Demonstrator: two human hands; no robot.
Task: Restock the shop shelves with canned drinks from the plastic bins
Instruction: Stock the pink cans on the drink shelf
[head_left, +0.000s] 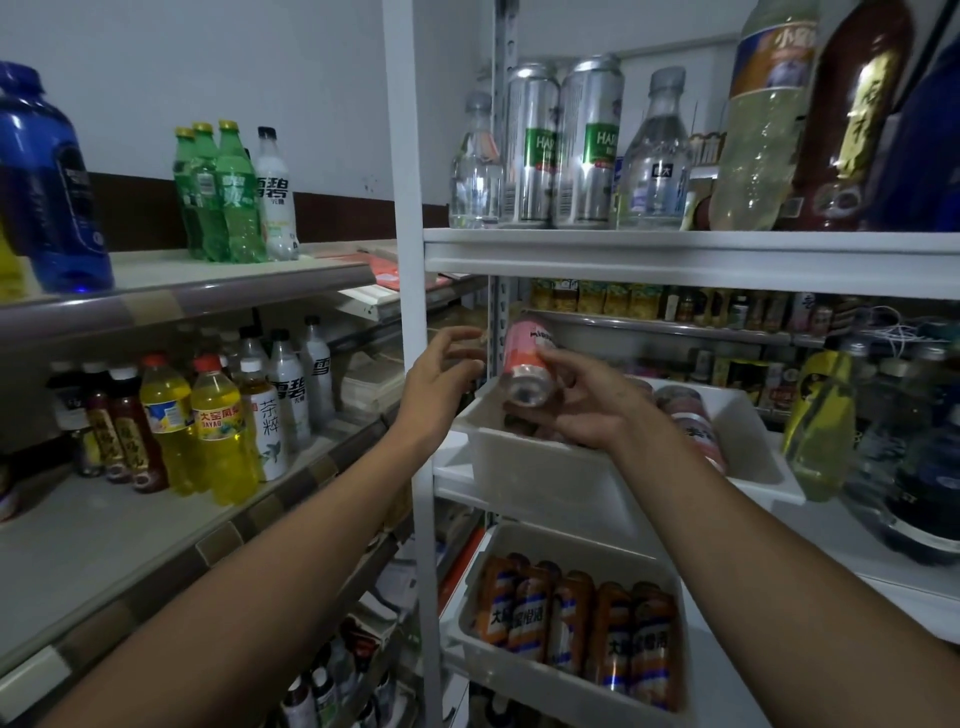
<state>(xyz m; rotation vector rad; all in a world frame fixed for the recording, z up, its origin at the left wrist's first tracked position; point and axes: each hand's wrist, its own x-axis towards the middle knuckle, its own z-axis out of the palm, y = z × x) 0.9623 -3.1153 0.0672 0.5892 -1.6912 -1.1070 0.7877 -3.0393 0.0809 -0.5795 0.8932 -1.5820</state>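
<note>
The right grip (579, 405) holds a pink can (527, 358) just above the upper white bin (545, 478). The left grip (439, 379) hovers open beside it. The lower bin (519, 675) is full of orange cans (571, 623), so most restocking likely remains.

The pink can (530, 353) held in the fingers (558, 364) of the right hand (587, 410) bears dark lettering too blurred to read. Above the fingers, two silver cans (587, 150) show "HAR" on green bands. Left of the fingers, a yellow bottle (221, 431) reads "DAYAO" and a white-labelled bottle (271, 431) "茶粹". Higher left, a pale bottle (275, 192) reads "雪碧". Below the fingers, orange cans (524, 618) show "大".
</note>
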